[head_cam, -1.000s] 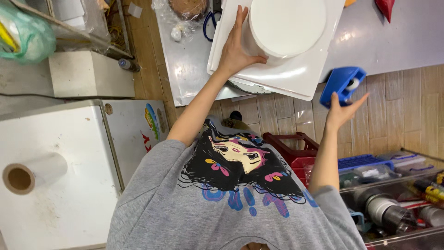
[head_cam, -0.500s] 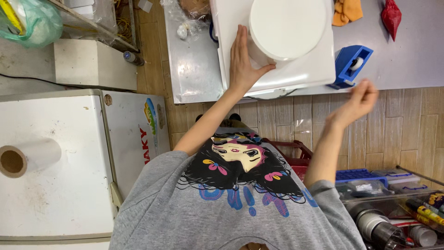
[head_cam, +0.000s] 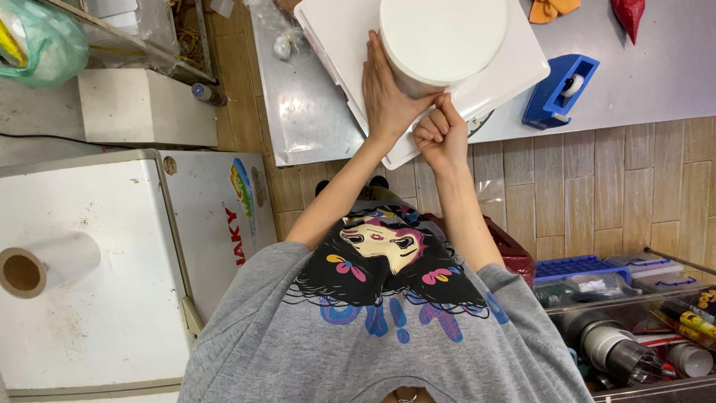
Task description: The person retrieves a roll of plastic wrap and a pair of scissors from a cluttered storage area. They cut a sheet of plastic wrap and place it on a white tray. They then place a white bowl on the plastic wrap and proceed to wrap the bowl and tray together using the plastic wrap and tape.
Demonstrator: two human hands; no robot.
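Fingers of the left hand lie flat against the white cake on its board; right hand, clenched, pinches at its base. Soft, smearable icing: probably safer lifted by the stiff board.

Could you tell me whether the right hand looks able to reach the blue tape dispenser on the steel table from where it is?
Probably yes. The right hand is at the white board's near edge, and the blue tape dispenser sits just to its right on the steel table, with nothing between them.
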